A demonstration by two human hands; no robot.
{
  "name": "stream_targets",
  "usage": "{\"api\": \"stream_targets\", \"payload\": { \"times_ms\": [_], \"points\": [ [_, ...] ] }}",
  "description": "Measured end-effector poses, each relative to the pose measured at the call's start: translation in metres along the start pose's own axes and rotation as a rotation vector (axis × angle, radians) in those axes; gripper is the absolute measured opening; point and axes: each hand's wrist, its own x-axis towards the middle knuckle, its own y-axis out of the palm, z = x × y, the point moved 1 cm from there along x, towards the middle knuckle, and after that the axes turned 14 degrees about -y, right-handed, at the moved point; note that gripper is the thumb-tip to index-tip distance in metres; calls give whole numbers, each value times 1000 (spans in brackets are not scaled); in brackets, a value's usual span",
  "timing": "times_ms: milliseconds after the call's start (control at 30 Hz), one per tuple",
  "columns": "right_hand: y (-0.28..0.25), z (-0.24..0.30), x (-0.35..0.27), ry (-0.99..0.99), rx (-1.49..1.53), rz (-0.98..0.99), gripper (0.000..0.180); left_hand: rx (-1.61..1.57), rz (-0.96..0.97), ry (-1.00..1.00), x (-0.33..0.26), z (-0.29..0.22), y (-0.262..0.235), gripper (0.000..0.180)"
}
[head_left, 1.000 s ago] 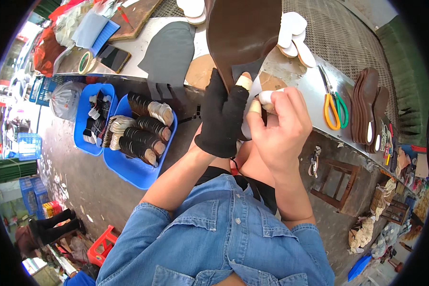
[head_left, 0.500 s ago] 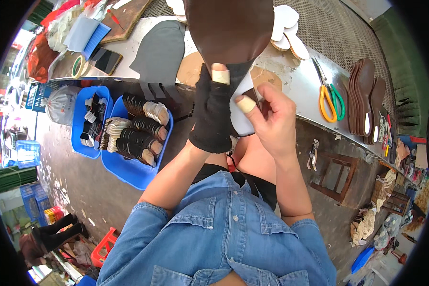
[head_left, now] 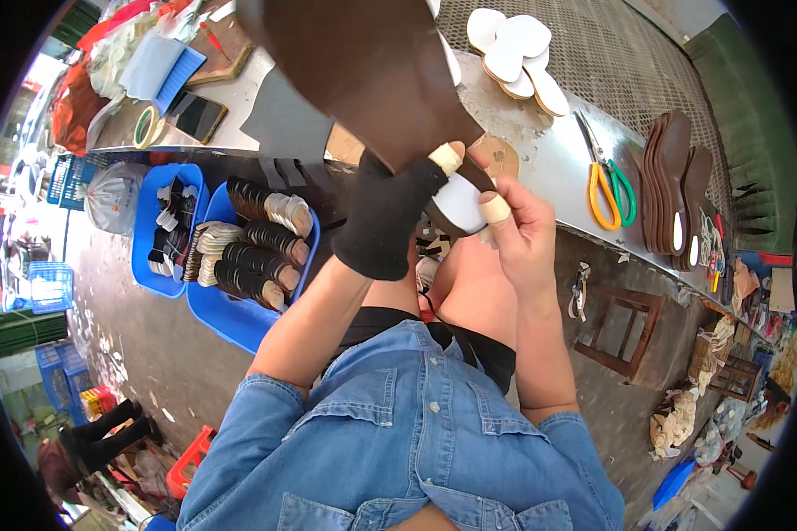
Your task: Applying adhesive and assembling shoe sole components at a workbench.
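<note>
A large brown leather piece point(head_left: 363, 75) with a broad rounded body stretches over the bench, tilted up to the left. My left hand point(head_left: 381, 212), in a black fingerless glove, grips its narrow lower end, the taped thumb lying on top. Just below that thumb shows a white insole-shaped piece point(head_left: 459, 205) with a brown edge; how it joins the leather is hidden. My right hand point(head_left: 527, 226), bare with tape round the thumb, pinches the edge of this lower end between thumb and fingers. Beneath the leather, a dark grey sheet point(head_left: 288, 124) hangs over the bench edge.
White insoles point(head_left: 509, 49) lie in a pile at the back. Orange-and-green-handled scissors point(head_left: 607, 181) and stacked brown insoles point(head_left: 669, 186) are on the right of the bench point(head_left: 553, 164). At left are a phone point(head_left: 197, 115), a tape roll point(head_left: 148, 126) and a blue bin point(head_left: 239, 319) of packed parts.
The brown leather piece has swung left and tilted. My left hand has turned, its thumb moving right; my right hand has shifted slightly right and down, closing on the edge.
</note>
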Motion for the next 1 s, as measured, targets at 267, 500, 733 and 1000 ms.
{"api": "stream_targets", "payload": {
  "times_ms": [267,500,733,1000],
  "points": [
    [11,13,4,54,370,-114,22,-86,-14,56,-9,0,7,36],
    [13,14,3,52,423,-135,22,-103,-68,52,-10,-2,12,34],
    [-4,37,31,-12,275,-111,16,-43,-214,57,-18,10,16,26],
    [0,34,21,-49,213,-64,27,-131,-246,50,-10,-1,10,26]
  ]
}}
